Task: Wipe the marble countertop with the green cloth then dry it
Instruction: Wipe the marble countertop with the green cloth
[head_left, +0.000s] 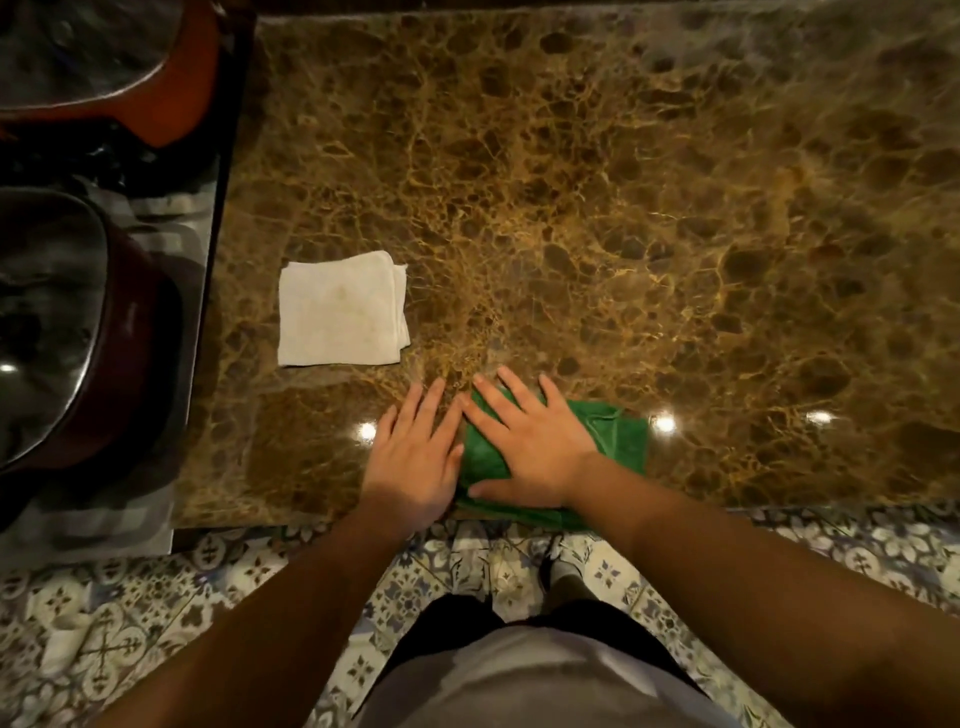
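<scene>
Green cloth (618, 441), folded at the near edge of the marble countertop (571, 208), lies under the flat, straight-fingered right hand (530, 447) for wiping pressure, while the left hand (415, 457) rests flat beside it; white cloth (340, 309) waits apart, probably for drying.

Your right hand (524, 447) is lying on the cloth (618, 441) at six o'clock of the countertop (571, 182) — your left hand (415, 457) just beside, folded towel (340, 309) lying toward ten o'clock.
</scene>
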